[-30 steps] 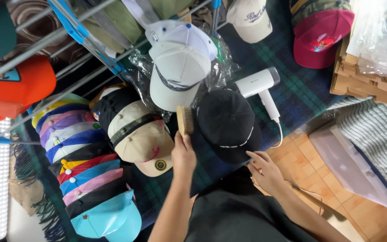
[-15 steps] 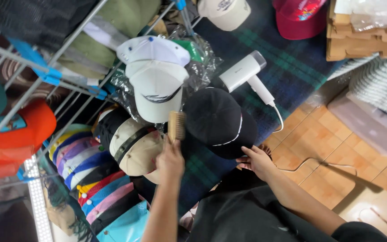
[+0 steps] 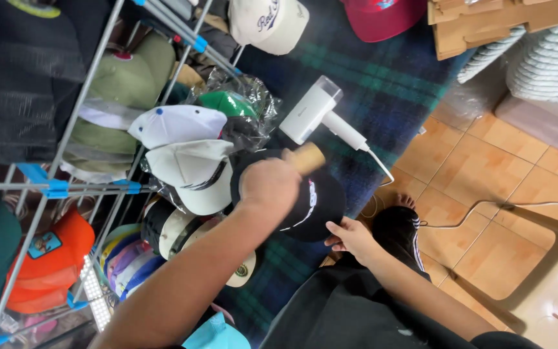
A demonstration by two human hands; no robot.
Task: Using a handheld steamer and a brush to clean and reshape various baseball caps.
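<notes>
My left hand [image 3: 269, 185] is closed around a wooden brush [image 3: 309, 157] and holds it over a black cap [image 3: 314, 208] lying on a dark plaid blanket [image 3: 382, 77]. My right hand [image 3: 352, 236] grips the near edge of that cap with its fingertips. My left forearm and fist hide the cap's left part. A white and a cream cap [image 3: 188, 169] lie just left of the black one, partly in clear plastic.
A white hair dryer [image 3: 309, 114] with its cord lies on the blanket beyond the cap. A metal rack [image 3: 92, 187] with hanging caps stands at left, over a stack of coloured caps [image 3: 127, 262]. A foot [image 3: 398, 226] rests on orange floor tiles [image 3: 485, 168]. Wooden boards [image 3: 485, 26] lie at top right.
My left hand with the brush has moved onto the black cap, covering part of it. The view has shifted closer and to the right; my right hand stays at the cap's edge.
</notes>
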